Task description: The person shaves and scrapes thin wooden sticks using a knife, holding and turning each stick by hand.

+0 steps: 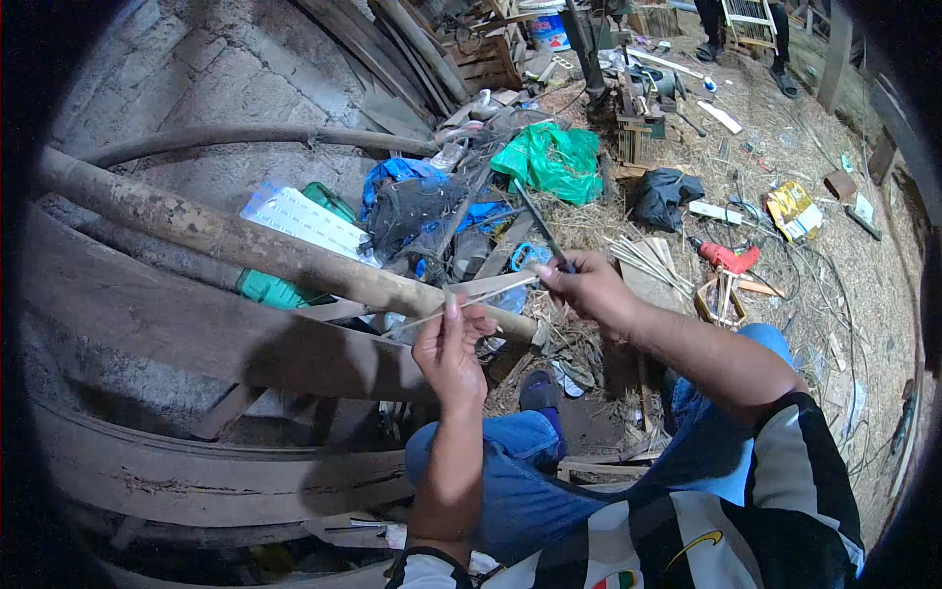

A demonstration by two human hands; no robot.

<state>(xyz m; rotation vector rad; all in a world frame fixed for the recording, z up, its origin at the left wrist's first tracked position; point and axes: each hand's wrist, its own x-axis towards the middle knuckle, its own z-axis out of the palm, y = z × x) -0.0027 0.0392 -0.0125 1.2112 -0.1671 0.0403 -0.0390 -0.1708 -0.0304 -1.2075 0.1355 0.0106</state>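
Note:
A thin pale stick [505, 284] runs between my two hands in front of my knees. My left hand [453, 346] pinches it near its left part, thumb up. My right hand [589, 290] is closed around the handle of a dark knife [535, 216], whose blade points up and to the left, and its thumb and fingers also meet the stick's right end. Behind the hands a thick wooden pole [245, 240] slants down to the right. Several similar thin sticks [650, 265] lie on the ground right of my right hand.
A red drill [726, 257] with cables lies at the right, near a small wooden box [719, 299]. Green plastic [554, 162] and a black bag [667, 198] lie ahead. Large planks [196, 314] fill the left. A person's legs and feet [783, 80] show at the top right.

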